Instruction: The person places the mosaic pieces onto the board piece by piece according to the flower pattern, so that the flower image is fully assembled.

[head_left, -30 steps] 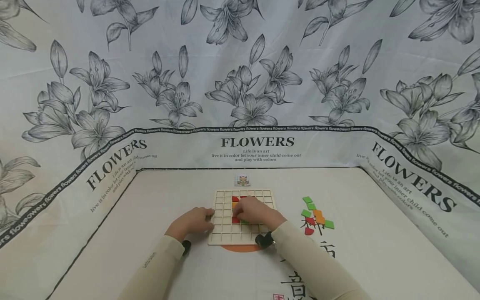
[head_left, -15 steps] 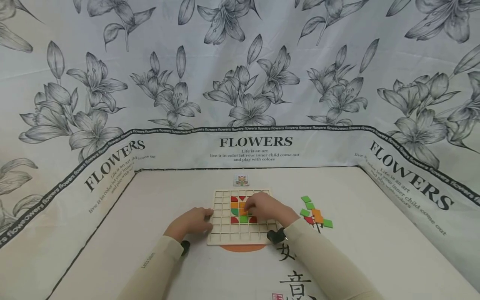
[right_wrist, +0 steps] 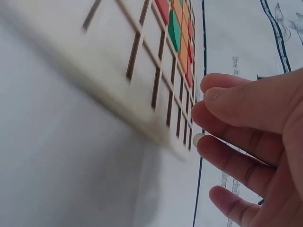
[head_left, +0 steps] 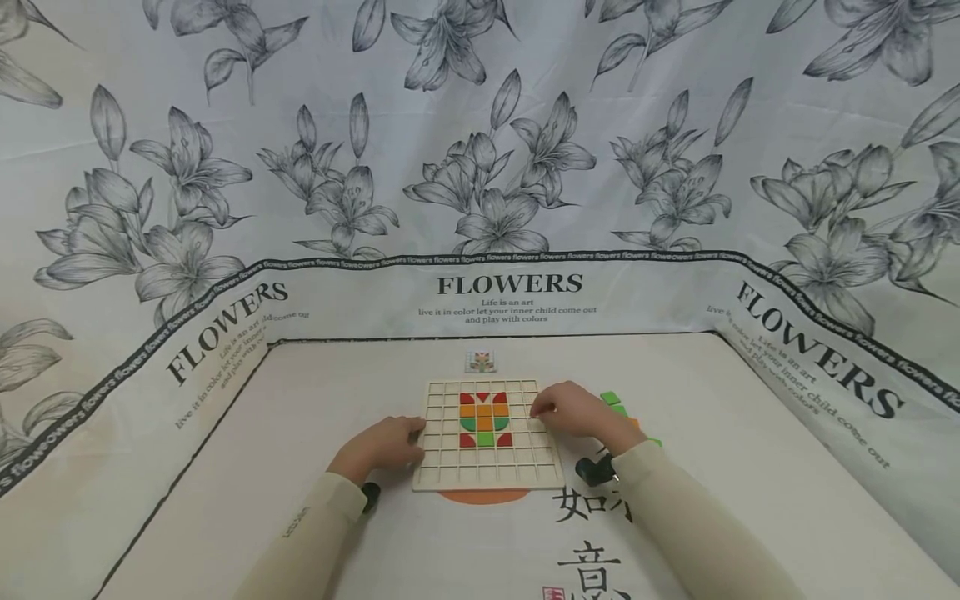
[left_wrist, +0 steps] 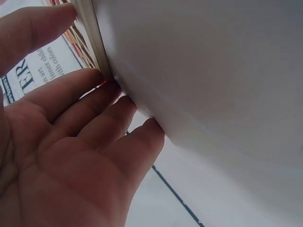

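Note:
A square pale grid board [head_left: 487, 477] lies on the table with a block of colored tiles [head_left: 485, 418] in its middle: red, orange and green pieces, several with curved shapes. My left hand [head_left: 384, 442] rests at the board's left edge; in the left wrist view its thumb and fingertips [left_wrist: 154, 125] touch along that side. Over the board's right edge hovers my right hand [head_left: 581, 415], fingers loosely bent. The right wrist view shows nothing between its thumb and fingers [right_wrist: 222, 151].
A small card [head_left: 481, 362] with a tile-like flower picture lies behind the board. Loose green tiles [head_left: 611, 398] and an orange one lie to the right, partly hidden by my right hand. Flower-printed cloth [head_left: 495, 183] stands around the table's back and sides.
My right hand has drawn back from the tiles to the board's right edge, uncovering the whole colored block. My left hand stays at the left edge.

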Tool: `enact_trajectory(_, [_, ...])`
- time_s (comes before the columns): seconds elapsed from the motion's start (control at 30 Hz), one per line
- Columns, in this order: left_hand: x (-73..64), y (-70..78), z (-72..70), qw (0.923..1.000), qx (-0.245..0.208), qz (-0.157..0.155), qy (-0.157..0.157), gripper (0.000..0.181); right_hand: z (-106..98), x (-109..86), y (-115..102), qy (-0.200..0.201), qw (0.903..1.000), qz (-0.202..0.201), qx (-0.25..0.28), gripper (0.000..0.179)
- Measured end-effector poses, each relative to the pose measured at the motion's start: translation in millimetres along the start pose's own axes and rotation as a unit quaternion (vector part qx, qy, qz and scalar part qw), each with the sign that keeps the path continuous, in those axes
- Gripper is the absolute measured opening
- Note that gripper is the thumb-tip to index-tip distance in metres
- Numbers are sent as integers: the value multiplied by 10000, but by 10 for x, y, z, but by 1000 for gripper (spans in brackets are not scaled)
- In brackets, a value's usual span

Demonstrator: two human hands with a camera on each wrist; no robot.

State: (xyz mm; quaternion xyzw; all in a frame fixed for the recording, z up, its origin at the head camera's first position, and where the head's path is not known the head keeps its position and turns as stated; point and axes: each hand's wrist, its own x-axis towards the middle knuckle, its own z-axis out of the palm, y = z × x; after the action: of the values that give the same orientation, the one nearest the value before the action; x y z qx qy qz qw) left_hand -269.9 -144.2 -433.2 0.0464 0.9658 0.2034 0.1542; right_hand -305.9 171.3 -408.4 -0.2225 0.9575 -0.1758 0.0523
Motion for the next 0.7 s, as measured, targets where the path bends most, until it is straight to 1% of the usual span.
enact_trajectory(0.2, [19,-26,12,10000,12,89,0,61,-76,-130,233,157,9994,277,-108,18])
enact_trajectory(0.43, [41,-19,0,9997,159,169,-5,59,-176,-273,482,142,9978,651,56,19])
enact_trajectory(0.6, [32,-18,-5,9997,191,175,-20,60,-223,-355,617,-11,9952,976,-93,17])
enact_trajectory(0.7, [23,-14,-3,9997,149,188,-48,60,-225,-401,669,-168,9917,1259,-212,19])
